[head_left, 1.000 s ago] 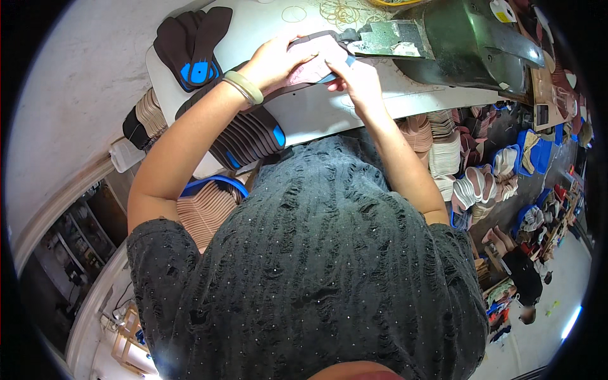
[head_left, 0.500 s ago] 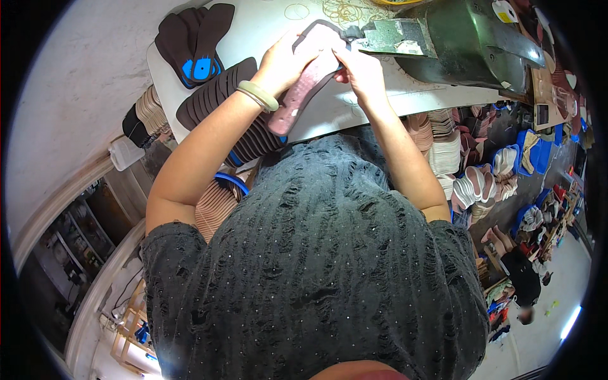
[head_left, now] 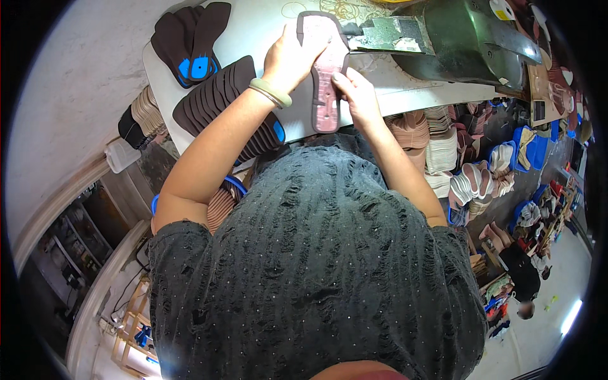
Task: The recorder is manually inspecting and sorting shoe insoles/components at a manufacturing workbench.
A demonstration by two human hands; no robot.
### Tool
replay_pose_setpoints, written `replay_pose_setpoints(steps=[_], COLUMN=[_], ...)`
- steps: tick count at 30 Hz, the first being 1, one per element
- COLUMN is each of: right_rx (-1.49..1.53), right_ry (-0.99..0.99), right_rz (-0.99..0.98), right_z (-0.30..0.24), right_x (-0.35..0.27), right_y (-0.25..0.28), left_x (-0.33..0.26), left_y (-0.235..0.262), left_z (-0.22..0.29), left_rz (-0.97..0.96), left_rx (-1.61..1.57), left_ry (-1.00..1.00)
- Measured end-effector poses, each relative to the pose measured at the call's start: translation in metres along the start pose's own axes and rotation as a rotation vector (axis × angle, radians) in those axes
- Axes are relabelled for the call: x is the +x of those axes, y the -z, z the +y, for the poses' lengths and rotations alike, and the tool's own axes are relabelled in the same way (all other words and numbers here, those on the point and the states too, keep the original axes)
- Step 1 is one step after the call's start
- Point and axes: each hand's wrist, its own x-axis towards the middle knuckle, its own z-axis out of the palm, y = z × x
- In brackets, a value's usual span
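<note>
Desk (head_left: 411, 92): white, spread across the top of the view.
Pile (head_left: 201, 39): dark, blue-ended soles, loosely fanned at the left corner.
Row (head_left: 217, 95): more dark soles, overlapping, perhaps to keep each edge easy to catch.
Left hand (head_left: 289, 62): closed on the insole (head_left: 327, 75), thumb across its pink face, apparently to hold that face upward.
Insole: over the desk, between both hands, narrow end toward the body.
Right hand (head_left: 358, 96): narrow, thumb at the insole's right edge, perhaps steadying; cannot tell whether it grips.
Machine (head_left: 468, 42): green, its arm (head_left: 391, 34) just beside the insole.
</note>
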Motion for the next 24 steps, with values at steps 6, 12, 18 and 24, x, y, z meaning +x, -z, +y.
replay_pose_setpoints(steps=[6, 12, 18, 24], right_rx=[0.129, 0.095, -0.213, -0.320], right_ry=[0.029, 0.064, 0.166, 0.662], right_rz=[0.070, 0.040, 0.049, 0.319], right_z=[0.000, -0.013, -0.035, -0.048], right_x=[0.008, 0.000, -0.017, -0.018], right_y=[0.003, -0.001, -0.019, -0.011], left_x=[0.008, 0.002, -0.043, -0.065], left_y=[-0.007, -0.009, 0.009, 0.012], left_z=[-0.006, -0.027, -0.003, 0.043], left_rz=[0.123, 0.183, 0.145, -0.059], left_rx=[0.062, -0.032, -0.672, -0.970], left_ry=[0.050, 0.039, -0.029, -0.056])
